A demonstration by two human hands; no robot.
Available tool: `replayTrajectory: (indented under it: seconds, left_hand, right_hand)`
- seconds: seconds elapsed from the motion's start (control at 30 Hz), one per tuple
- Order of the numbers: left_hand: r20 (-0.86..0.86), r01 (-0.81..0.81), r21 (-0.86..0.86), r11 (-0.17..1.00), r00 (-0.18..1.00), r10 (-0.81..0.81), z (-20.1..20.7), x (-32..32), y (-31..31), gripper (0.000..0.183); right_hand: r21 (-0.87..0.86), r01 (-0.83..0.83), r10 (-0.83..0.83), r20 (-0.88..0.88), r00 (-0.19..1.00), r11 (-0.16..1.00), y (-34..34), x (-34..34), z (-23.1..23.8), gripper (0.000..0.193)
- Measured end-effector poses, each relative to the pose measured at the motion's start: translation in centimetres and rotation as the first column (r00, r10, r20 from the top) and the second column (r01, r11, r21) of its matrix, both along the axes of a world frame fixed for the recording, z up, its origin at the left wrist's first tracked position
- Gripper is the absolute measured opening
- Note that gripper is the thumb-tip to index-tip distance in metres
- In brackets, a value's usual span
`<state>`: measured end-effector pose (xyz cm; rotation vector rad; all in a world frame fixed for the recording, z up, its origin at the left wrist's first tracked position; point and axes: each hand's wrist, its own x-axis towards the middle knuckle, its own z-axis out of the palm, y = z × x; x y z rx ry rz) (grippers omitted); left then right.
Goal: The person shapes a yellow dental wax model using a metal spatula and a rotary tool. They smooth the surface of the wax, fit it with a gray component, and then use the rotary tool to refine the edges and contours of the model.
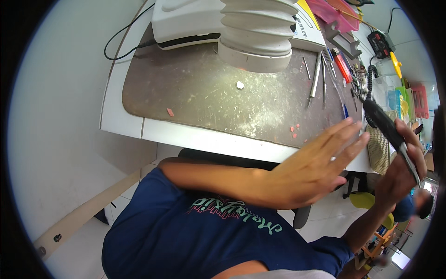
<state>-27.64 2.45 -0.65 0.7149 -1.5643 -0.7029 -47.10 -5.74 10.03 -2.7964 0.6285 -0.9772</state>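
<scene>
My left hand [313, 169] reaches across to the right, over the front edge of the bench, its fingers stretched out. A small pale spot shows between its fingers; I cannot make out what it is. At the far right my right hand [403, 169] is wrapped round a black rotary handpiece [384, 122] with a silvery section. A black coiled cord [370, 81] runs beside the handpiece's far end. Apart from both hands, a small white piece [240, 85] lies on the brown bench mat [186, 83].
A ribbed white suction hose [258, 28] hangs over the mat beside a white machine [186, 23]. Slim metal tools [316, 79], a brush and a red lighter [342, 67] lie at the right. Pink crumbs [293, 130] dot the mat. A woven basket [378, 149] stands at the right edge.
</scene>
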Motion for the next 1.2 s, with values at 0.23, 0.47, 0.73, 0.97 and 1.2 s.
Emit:
replayTrajectory:
  seconds: [0.23, 0.47, 0.73, 0.97, 1.2]
  left_hand:
    - [-0.185, -0.024, -0.035, 0.999, 0.983, 0.017, 1.6, -3.3, -2.0, 0.073]
    - [-0.474, 0.38, 0.105, 0.919, 0.832, -0.29, 1.9, -4.2, -2.2, 0.043]
    - [-0.62, 0.592, 0.431, 0.68, 0.743, -0.254, 0.2, -2.6, -0.7, 0.044]
    - [-0.747, 0.771, 0.448, 0.452, 0.601, -0.285, 1.5, -2.3, 0.4, 0.042]
    - [-0.757, 0.779, 0.465, 0.42, 0.596, -0.269, -0.4, -3.5, 2.3, 0.04]
  right_hand:
    - [0.105, 0.17, -0.179, 0.083, 0.98, 0.98, 3.3, 1.4, 1.6, 0.039]
    - [0.664, 0.0, -0.114, 0.128, 0.985, 0.748, 1.9, 2.7, 2.7, 0.052]
    - [0.879, 0.206, -0.281, -0.087, 0.956, 0.431, 0.8, 2.2, 0.9, 0.047]
    - [0.801, 0.21, -0.36, 0.008, 0.933, 0.56, -0.9, 4.8, 0.3, 0.044]
    - [0.729, 0.33, -0.404, -0.081, 0.911, 0.6, -7.1, 6.3, -1.9, 0.027]
